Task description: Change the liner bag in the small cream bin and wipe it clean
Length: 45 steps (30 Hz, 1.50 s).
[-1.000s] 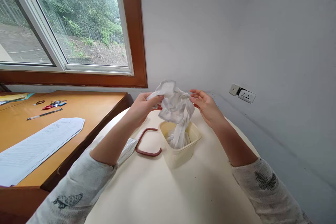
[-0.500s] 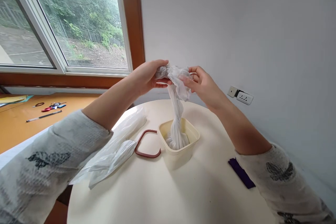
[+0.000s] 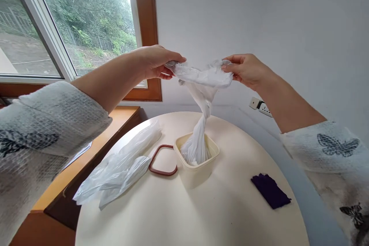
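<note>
Item: one white, thin plastic bag [image 3: 203,77], crumpled, held up above a round cream-coloured table [image 3: 230,215]. Its upper edge is spread between two hands; below, it narrows to a twisted neck, and its gathered lower part sits inside the container listed next.

Container: one pale yellow, square plastic tub with rounded corners [image 3: 191,177], upright and uncovered, standing on the table.

Left hand [image 3: 155,62]: grasps one end of the bag's bunched upper edge, thumb on top, fingers beneath.

Right hand [image 3: 250,70]: pinches the opposite end of the same edge between thumb and fingers. The two hands are well apart, at about equal height.

Ring: one reddish-brown, rounded-square frame [image 3: 163,173], flat on the table just left of the tub; whether they touch cannot be told.

Second bag: one whitish, translucent plastic sheet-like bag [image 3: 127,165], rumpled, lying left of the ring.

Cloth: one dark purple fabric piece [image 3: 271,191], flat, near the table's right edge.

Surroundings: an orange-brown wooden desk [image 3: 122,117] at left; a white wall socket [image 3: 264,108] at right.
</note>
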Tool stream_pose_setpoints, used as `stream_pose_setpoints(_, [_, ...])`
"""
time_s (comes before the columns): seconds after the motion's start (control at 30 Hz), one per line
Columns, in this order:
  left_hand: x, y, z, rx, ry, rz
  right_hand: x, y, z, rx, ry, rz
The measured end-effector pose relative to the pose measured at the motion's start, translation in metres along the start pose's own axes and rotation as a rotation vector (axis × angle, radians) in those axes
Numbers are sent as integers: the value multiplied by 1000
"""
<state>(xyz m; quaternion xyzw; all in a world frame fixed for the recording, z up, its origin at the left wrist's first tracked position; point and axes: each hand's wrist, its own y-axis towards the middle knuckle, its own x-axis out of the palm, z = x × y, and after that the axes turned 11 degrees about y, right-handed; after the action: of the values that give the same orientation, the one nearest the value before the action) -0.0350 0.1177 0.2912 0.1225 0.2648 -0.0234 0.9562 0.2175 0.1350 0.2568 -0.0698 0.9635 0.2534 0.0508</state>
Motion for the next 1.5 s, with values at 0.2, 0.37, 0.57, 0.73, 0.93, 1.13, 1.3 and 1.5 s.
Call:
stream_pose_setpoints(0.2, [-23,2,2,-18,35,-40,-28,15,0,53,-81,111])
stream_pose_setpoints(0.37, [-37,6,0,-33,77,-59,-42,19,7,110,-99,182])
stream_pose_setpoints(0.57, [-40,-27,0,20,133,-520,-35,19,11,84,-99,244])
stream_pose_setpoints(0.73, [-35,-28,2,191,84,-461,-13,18,0,-69,-13,101])
stream_pose_setpoints(0.93, [-8,-11,1,159,32,-88,22,9,-25,-151,8,-109])
stream_pose_setpoints(1.13, [14,-12,1,183,71,-101,46,-5,-36,-246,-29,-259])
stream_pose_setpoints(1.3, [15,-9,-2,248,86,-97,50,-6,-29,-289,-32,-172])
stream_pose_setpoints(1.5, [23,-16,-18,232,151,-287,55,-14,-22,-203,-54,-160])
